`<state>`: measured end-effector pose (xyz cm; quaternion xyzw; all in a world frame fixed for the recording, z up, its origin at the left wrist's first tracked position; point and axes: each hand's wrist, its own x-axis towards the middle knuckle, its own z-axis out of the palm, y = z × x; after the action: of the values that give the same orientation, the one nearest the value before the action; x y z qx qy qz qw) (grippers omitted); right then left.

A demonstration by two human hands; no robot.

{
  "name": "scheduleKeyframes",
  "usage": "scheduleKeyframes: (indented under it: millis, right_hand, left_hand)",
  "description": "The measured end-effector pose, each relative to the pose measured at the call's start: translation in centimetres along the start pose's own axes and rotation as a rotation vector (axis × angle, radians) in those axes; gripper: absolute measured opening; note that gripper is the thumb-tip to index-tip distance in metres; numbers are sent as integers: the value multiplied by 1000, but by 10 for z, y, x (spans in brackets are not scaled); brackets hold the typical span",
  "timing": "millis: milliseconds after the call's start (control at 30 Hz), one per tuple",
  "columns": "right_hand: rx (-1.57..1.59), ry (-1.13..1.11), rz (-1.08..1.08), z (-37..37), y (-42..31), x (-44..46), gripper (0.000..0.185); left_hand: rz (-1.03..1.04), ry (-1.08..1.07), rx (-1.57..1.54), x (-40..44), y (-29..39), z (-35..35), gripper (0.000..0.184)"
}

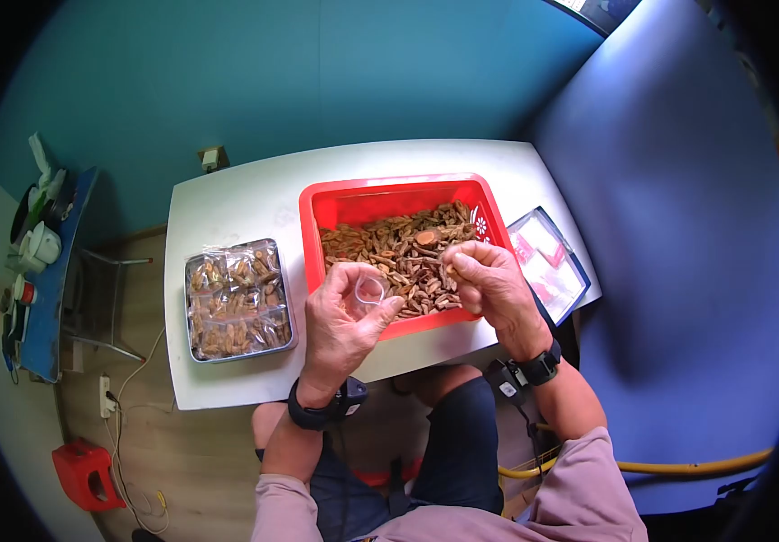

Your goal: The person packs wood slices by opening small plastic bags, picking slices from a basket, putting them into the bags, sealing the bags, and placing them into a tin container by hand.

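Over the near left edge of a red basket [317, 194], my left hand [344, 316] is closed around a small clear plastic bag [370, 291], its mouth held round and open. My right hand [489, 285] is pinched above the basket's right part; what its fingertips hold is too small to make out. Brown dried pieces [407, 244] fill the basket, and a reddish-brown round piece [427, 238] lies on top of them. To the left, a metal tray [292, 334] holds several filled clear bags [237, 303].
A clear-lidded box [547, 257] with pink and white packets lies right of the basket on the white table [236, 199]. At far left are a blue table [69, 271] with a white cup, and a red stool [88, 474]. Cables run along the floor.
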<state>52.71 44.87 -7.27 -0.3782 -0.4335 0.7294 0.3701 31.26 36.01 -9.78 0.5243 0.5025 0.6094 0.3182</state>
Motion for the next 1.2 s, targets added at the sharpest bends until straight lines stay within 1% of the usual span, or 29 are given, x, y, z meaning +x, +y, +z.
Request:
scheduleKeyframes:
  millis: [33,100,167,200,233,267,300,333,367,433,467,533,600,633,700,767,833,867,900,967,1033,1100,1133,1200]
  right_hand:
    - [-24,-37,10,-3,0,1,19]
    - [-27,-19,2,-3,2,3,22]
    - [-13,2,-44,2,0,3,29]
    - [-54,12,-40,4,-1,3,33]
    - [-52,10,-38,3,0,4,33]
    - [-53,4,-48,2,1,5,33]
    - [-53,-2,-57,1,2,7,32]
    - [-46,17,-56,1,3,8,26]
    - [-43,14,-50,4,3,8,26]
    - [-118,102,-115,9,3,9,20]
    - [-65,48,-147,5,6,11,14]
    - [-67,43,-170,7,7,11,15]
    - [-61,47,-220,15,3,9,20]
    - [-58,46,-220,13,5,9,20]
    - [-171,17,-267,7,8,8,18]
    - [-178,9,-250,15,-1,2,15]
    - [-219,90,-247,24,-6,1,17]
    - [-269,85,-299,26,-7,1,15]
    - [-271,79,-298,28,-7,0,15]
    - [-264,57,-390,33,-5,-2,15]
    - [-254,-10,-390,32,-6,-5,16]
    - [-638,-40,-492,33,-8,-7,15]
    - [-682,-40,-553,37,-8,-5,15]
    - [-654,-40,-578,47,-7,-3,16]
  left_hand:
    - [0,1,1,0,-2,1,32]
    - [-5,-7,-49,1,-8,3,31]
    - [-8,-36,-56,0,-3,5,32]
    - [-40,-53,-94,-1,-3,7,33]
    - [-72,-69,-133,-1,-2,8,33]
    - [13,-59,-77,1,-2,9,33]
    - [11,-58,-74,1,-2,9,33]
    - [-18,-67,-75,1,-2,8,34]
    - [-46,-75,-75,1,-3,7,34]
    - [-18,-75,-39,1,-5,5,35]
    - [-54,-76,-57,1,-4,5,35]
    - [-103,-74,-74,1,-1,4,36]
    - [-103,-75,-73,0,-3,4,36]
    - [-102,-76,-76,0,-4,4,35]
    - [-99,-73,-78,1,-4,5,35]
    - [-96,-67,-83,1,-4,5,35]
    - [-131,-70,-107,1,-3,6,34]
    - [-131,-64,-106,1,-3,5,34]
    - [-149,-71,-112,0,-3,5,33]
    - [-169,-70,-116,1,-3,5,33]
    - [-80,-78,-32,1,-6,5,33]
    - [-101,-57,-37,0,-12,7,34]
    - [-94,-65,-17,1,-11,7,35]
    - [-76,-82,20,2,-9,6,36]
